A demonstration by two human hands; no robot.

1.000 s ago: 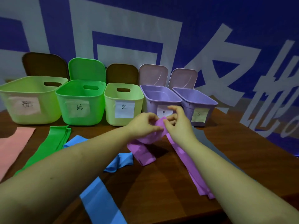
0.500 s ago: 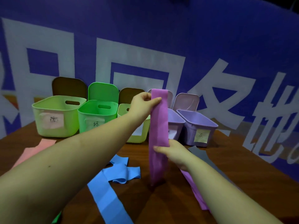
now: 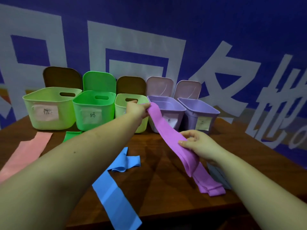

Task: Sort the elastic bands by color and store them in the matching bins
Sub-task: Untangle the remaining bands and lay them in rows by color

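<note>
My left hand (image 3: 137, 110) grips one end of a purple elastic band (image 3: 167, 131) just left of the first purple bin (image 3: 172, 107). The band slopes down to my right hand (image 3: 197, 145), which pinches it midway above the table. Its lower part folds back and lies on the wood near the front right. A blue band (image 3: 114, 193), a green band (image 3: 70, 136) and a pink band (image 3: 26, 150) lie flat on the table. A grey band (image 3: 217, 175) shows partly under my right forearm.
Five open, labelled bins stand in a row at the back: light green bin (image 3: 49, 108), green bin (image 3: 93, 110), small light green bin (image 3: 123, 103), then two purple ones, the second purple bin (image 3: 199, 107) at the right end. Lids lean against a blue banner wall. The table's front edge is near.
My left hand has lowered the band's top end from high in the air to the rim of the first purple bin. My right hand slid further along the band, to the right.
</note>
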